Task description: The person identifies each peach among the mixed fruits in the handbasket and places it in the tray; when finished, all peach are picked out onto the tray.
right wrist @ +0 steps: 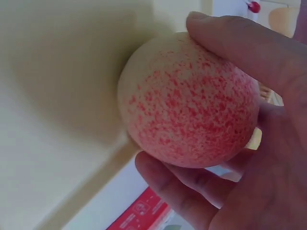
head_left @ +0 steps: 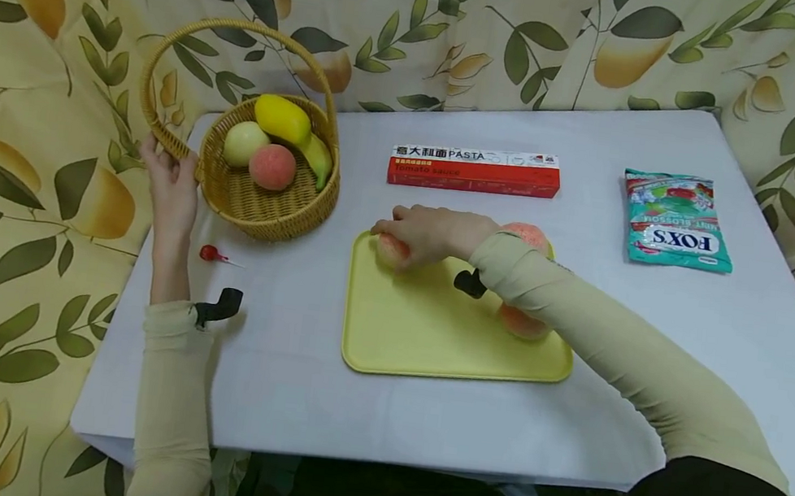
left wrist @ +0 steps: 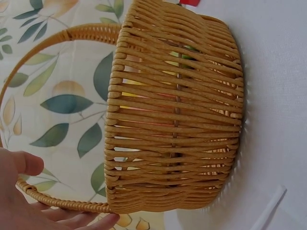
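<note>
My left hand (head_left: pixel 173 177) holds the handle of a wicker basket (head_left: pixel 263 226) near its base; in the left wrist view the thumb is on one side of the handle (left wrist: pixel 67 203), the fingers on the other. Inside the basket lie a pinkish peach (head_left: pixel 272 167), a pale green round fruit (head_left: pixel 246 144) and yellow bananas (head_left: pixel 283 119). My right hand (head_left: pixel 436 232) grips a speckled pink peach (right wrist: pixel 187 103) at the far left corner of a yellow tray (head_left: pixel 424 341), with thumb and fingers curled around it. Two more peaches (head_left: pixel 523 323) lie at the tray's right side, partly behind my sleeve.
A red pasta box (head_left: pixel 474 172) lies behind the tray. At the right of the white table is a teal FOX'S candy bag (head_left: pixel 679 221). A red lollipop (head_left: pixel 211 253) lies in front of the basket, near my left wrist. A patterned cloth (head_left: pixel 437 31) hangs behind.
</note>
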A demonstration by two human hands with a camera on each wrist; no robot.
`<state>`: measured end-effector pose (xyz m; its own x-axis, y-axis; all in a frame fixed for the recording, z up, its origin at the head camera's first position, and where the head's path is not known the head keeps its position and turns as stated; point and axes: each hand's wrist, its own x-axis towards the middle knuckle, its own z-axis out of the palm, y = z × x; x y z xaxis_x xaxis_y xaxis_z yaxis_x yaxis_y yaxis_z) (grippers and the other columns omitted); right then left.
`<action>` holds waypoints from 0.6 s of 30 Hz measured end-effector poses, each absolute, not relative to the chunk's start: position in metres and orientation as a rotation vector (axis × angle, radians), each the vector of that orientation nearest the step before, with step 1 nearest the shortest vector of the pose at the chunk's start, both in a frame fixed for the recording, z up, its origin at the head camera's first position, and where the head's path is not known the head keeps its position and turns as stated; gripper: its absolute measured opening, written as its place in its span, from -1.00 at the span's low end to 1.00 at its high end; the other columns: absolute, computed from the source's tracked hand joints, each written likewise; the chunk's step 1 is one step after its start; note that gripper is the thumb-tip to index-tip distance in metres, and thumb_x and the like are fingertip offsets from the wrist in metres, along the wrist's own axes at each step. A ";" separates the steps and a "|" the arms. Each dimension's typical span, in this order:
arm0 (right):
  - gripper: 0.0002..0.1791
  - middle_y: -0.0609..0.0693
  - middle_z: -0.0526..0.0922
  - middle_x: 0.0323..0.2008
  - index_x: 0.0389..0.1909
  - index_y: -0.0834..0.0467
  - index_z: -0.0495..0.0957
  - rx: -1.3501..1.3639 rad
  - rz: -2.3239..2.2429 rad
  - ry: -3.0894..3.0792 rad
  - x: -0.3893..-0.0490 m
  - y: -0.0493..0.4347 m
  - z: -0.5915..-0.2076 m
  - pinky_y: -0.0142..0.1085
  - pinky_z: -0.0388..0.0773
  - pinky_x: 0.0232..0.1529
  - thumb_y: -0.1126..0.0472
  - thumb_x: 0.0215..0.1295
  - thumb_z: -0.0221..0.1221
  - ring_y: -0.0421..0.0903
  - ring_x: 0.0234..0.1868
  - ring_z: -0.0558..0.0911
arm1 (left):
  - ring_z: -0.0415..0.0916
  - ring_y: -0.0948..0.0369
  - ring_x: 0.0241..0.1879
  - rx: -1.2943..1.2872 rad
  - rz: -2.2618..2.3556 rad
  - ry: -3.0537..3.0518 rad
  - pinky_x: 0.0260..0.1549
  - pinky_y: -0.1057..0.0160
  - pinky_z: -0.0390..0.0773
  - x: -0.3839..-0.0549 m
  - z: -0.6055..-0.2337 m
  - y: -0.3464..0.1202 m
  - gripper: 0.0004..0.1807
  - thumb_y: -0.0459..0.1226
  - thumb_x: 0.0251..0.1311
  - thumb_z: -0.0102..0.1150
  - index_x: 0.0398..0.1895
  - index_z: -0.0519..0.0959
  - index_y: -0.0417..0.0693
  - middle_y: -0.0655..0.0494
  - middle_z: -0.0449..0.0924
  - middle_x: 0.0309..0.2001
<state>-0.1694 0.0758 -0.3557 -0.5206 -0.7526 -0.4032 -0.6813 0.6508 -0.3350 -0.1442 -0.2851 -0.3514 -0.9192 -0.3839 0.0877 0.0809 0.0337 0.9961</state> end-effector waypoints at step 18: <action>-0.24 0.10 0.45 0.25 0.46 -0.02 0.20 -1.017 -0.125 2.333 -0.167 0.069 -0.356 0.07 0.45 0.27 -0.03 0.32 0.29 0.08 0.24 0.45 | 0.11 0.19 0.58 0.322 -1.930 -1.990 0.50 0.21 0.19 -0.149 -0.357 -0.289 -0.28 -0.28 0.53 -0.07 0.61 -0.13 0.17 -0.08 0.08 0.61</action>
<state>-0.1674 0.0694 -0.3565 -0.5372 -0.6960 -0.4764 -0.6413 0.7040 -0.3053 -0.1490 -0.2886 -0.3569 -0.9133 -0.3972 0.0900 0.0778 0.0468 0.9959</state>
